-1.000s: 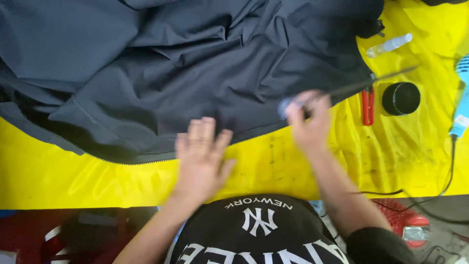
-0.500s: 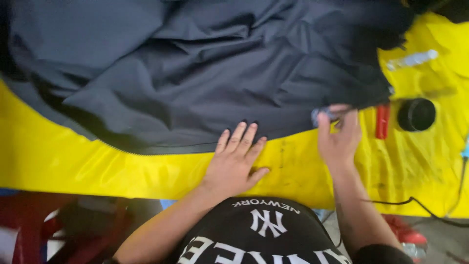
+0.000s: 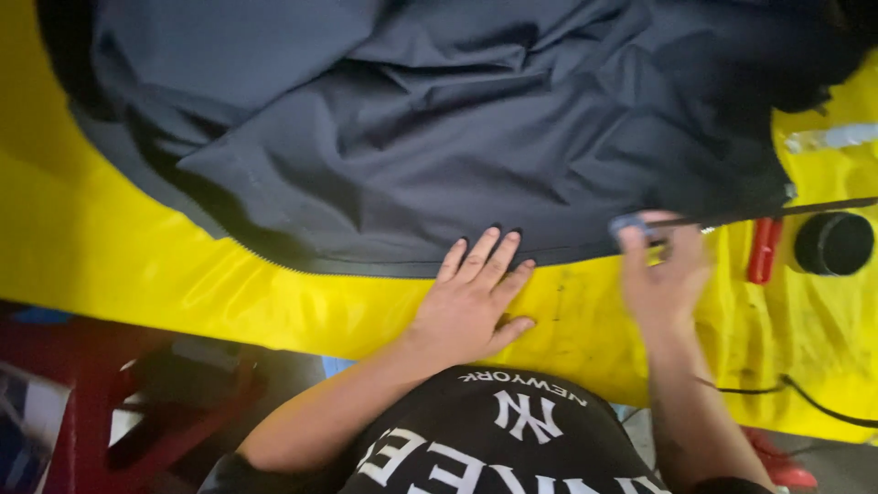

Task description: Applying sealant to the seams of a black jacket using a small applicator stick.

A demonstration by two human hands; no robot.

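A large dark navy garment (image 3: 439,137) lies crumpled over a yellow table cover (image 3: 183,284). My left hand (image 3: 471,306) rests flat with fingers spread, its fingertips on the garment's lower hem. My right hand (image 3: 663,274), blurred by motion, grips the grey handle end of a long thin dark tool (image 3: 777,212) that runs off to the right along the hem's edge.
A red pen-like object (image 3: 764,249) and a black round cap-like item (image 3: 832,243) lie right of my right hand. A clear strip (image 3: 828,137) sits above them. A black cable (image 3: 796,393) crosses the lower right. A red stool (image 3: 119,402) stands lower left.
The view has shifted, so garment and tools sit further right and lower. My left hand stays flat at the hem. My right hand keeps hold of the thin tool.
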